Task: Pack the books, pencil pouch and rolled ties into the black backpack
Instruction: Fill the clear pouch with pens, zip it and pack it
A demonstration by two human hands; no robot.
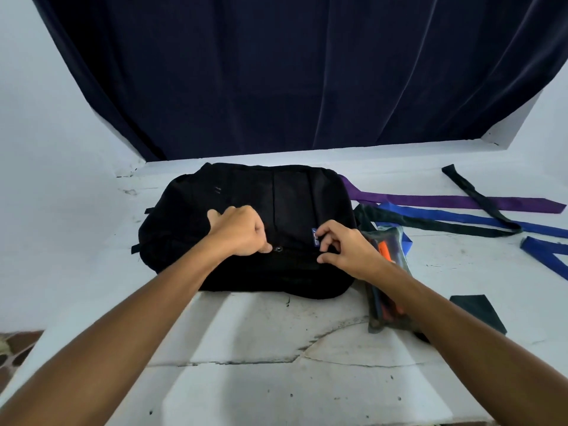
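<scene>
Plainly still working at the opening step: lying flat on the white counter (276,348), the black backpack (246,229), closed as far as can be judged, with nothing packed yet. Resting on its front panel, the left hand (238,230), fingers curled under and pressing or pinching the fabric just beside a small round metal fitting (278,248); hard to tell whether gripping a zipper pull or only holding the cloth down. Hovering at the panel near the little blue label (316,236), the right hand (344,249), thumb and forefinger drawn toward each other as if pinching at a flap or a pull, though nothing clearly caught between them; too dark to tell.

Lying just beside the backpack's right edge, partly hidden under the right forearm, the see-through pencil pouch (388,281) with orange pens inside. Sprawling unrolled on the counter farther right, the ties: a purple tie (445,199), a blue tie (461,217), a dark tie (479,196) crossing over both. Sitting near the right forearm, a dark folded piece of cloth (479,312). No books showing anywhere.

Calling next, probably, for finding the zipper and opening the main compartment, one hand steadying the bag; then rolling the ties before stowing them.
</scene>
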